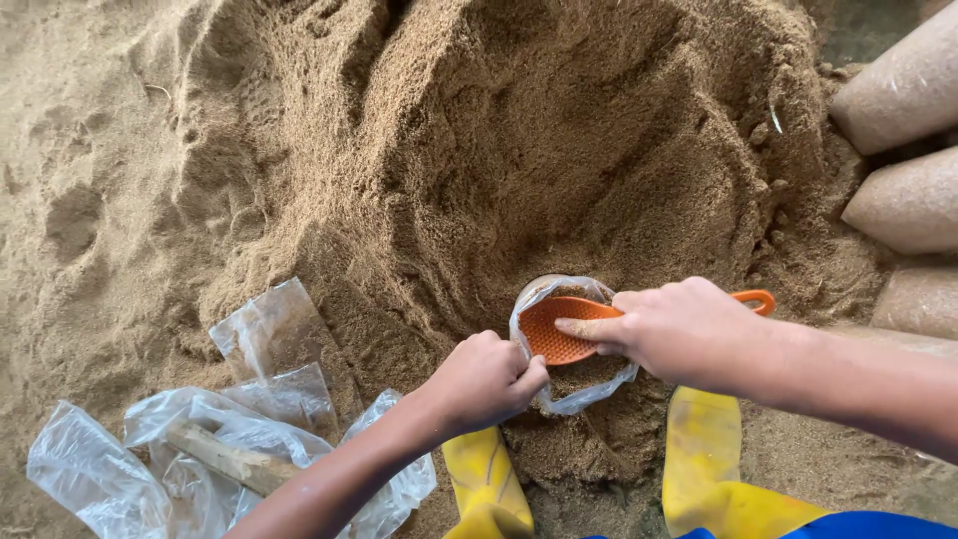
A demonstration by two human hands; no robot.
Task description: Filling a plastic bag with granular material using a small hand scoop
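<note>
1. Loose clear plastic bags (150, 454), flat and crumpled, with a short wooden stick (225, 457) lying among them. Location: on the sawdust floor, well to the left of the left hand and beside its forearm.

2. Left hand (486, 379). State: clenched, pinching the near rim of item 3 and holding its mouth open.

3. Clear plastic bag (569, 399), upright, mouth facing up, partly filled with brown sawdust. Location: between the two hands, set at the foot of the sawdust heap (559, 150); touching the left hand on its left side and lying under the fingers of the right.

4. Orange plastic scoop (559, 329), ribbed bowl. Long axis runs left to right: bowl points left, over the bag's mouth just right of the left hand; looped handle end (755, 299) sticks out to the right past the right hand. The right hand is the nearer, being on it.

5. Right hand (679, 334). State: grasping the scoop across its handle, forefinger stretched along the bowl.

6. Yellow rubber boots (704, 449), below both hands.

7. Packed sawdust-filled bags (903, 90), stacked on their sides, up and right of the right hand.
</note>
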